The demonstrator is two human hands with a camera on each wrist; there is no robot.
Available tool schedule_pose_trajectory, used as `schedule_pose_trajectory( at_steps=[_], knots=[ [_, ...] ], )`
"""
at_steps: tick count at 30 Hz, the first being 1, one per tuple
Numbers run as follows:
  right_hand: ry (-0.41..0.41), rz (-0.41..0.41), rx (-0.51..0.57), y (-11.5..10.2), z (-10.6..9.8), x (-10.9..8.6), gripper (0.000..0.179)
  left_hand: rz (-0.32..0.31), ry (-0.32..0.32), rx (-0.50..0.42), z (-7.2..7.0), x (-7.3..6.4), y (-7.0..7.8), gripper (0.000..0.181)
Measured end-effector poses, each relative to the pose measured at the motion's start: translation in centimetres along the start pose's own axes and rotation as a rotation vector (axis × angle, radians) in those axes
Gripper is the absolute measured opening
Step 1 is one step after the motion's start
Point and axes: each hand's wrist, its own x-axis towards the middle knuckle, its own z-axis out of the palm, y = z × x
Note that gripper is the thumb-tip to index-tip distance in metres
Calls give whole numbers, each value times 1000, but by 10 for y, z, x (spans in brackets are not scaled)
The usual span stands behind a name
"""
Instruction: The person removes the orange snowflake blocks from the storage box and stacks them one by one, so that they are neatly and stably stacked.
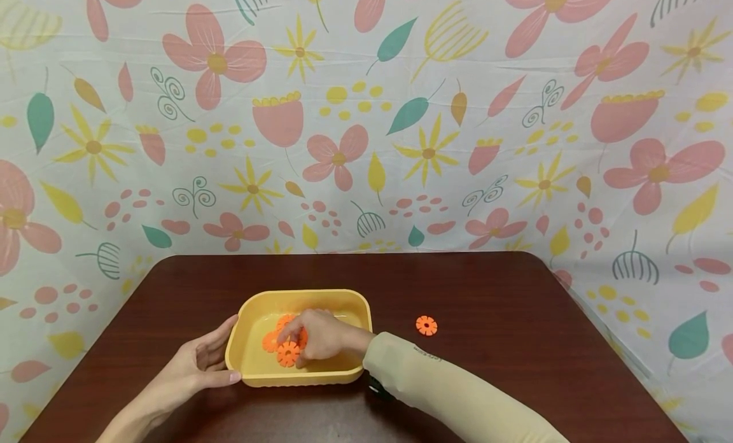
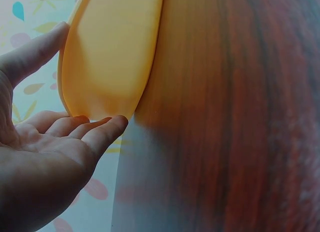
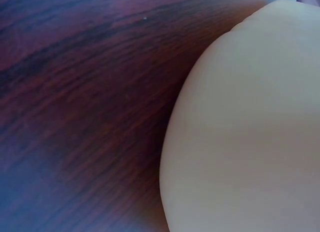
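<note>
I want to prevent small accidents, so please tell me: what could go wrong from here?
The right hand, among the orange pieces, might scatter them. The left hand holds only one end of the yellow tray, so a bump might turn it. The sleeve passes near the lone orange piece outside and could brush it.

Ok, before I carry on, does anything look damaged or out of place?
One orange disc lies alone on the table, right of the yellow container, while the other orange discs sit inside it, so it looks like a stray. No damage shows.

yellow tray [image 1: 303, 379], orange discs [image 1: 288, 348], floral backdrop [image 1: 366, 67]
</note>
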Motion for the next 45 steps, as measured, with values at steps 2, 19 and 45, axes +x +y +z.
schedule_pose_trajectory(
  at_steps=[2,19,45],
  knots=[
    [-2,1,-3,0,1,0,47,-3,1,-4,0,0,0,97],
    [4,-24,58,2,-2,-2,43,26,3,8,-1,1,-2,97],
    [75,10,319,2,-19,-14,46,47,10,33,1,-1,-2,98]
  ],
)
